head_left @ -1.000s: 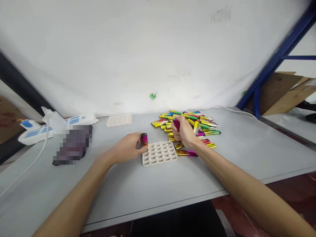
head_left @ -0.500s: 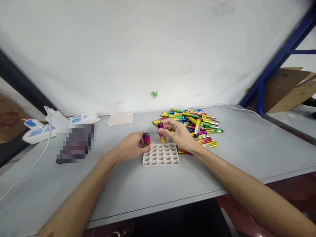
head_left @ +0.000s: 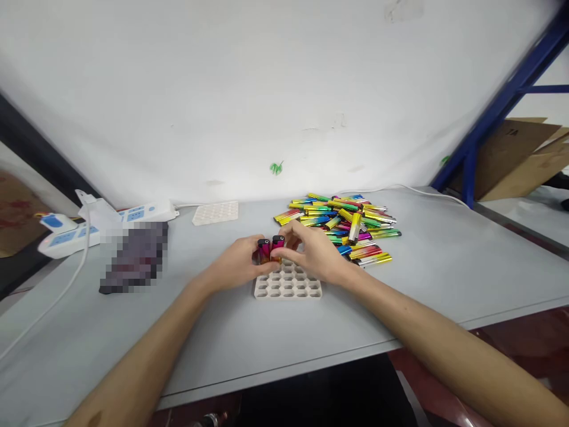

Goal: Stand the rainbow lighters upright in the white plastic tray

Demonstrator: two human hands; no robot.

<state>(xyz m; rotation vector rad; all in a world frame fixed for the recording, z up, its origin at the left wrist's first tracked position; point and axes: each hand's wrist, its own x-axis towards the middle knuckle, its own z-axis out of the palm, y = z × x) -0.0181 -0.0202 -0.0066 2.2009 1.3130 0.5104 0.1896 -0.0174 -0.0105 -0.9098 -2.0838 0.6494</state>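
Note:
A white tray with rows of slots (head_left: 288,293) lies on the table below both hands. At its back left corner stands an upright pink lighter (head_left: 264,249) with a black top, and my left hand (head_left: 240,261) is closed around its side. My right hand (head_left: 311,249) pinches a second pink lighter (head_left: 278,244), upright just to the right of the first, over the tray's back row. The lower ends of both are partly hidden by my thumbs, so how deep they sit I cannot tell. The front slots hold nothing.
Behind my right hand lies a heap of shiny coloured lighters (head_left: 351,216). Another white slotted tray (head_left: 216,213) lies near the wall. At the left are a power strip (head_left: 149,212), a white cable (head_left: 73,281) and a blurred dark item (head_left: 137,255).
My right hand has moved left and slightly down, bringing its lighter beside the other one. The left hand has stayed at its lighter.

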